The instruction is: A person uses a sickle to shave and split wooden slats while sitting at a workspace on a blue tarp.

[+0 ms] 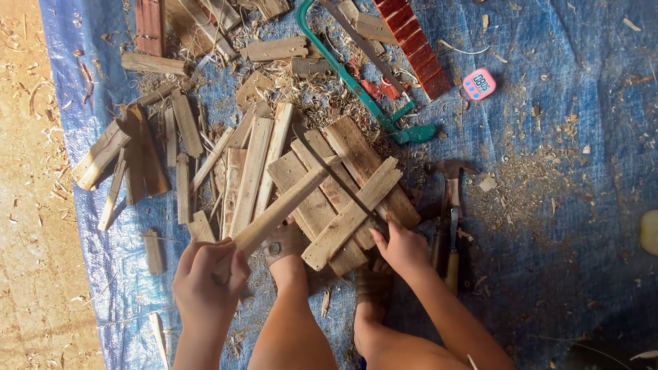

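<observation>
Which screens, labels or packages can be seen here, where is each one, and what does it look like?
Small digital timer: lies on the blue tarp at upper right, beside the red slatted wood piece; rounded square, pink case, pale screen with dark digits.
No packages, labels or signs show among the wood scraps.

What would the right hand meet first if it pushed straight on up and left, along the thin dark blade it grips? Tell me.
Probably the pale wooden slat lying across the plank stack, right in front of the right hand; depth is unclear.
</observation>
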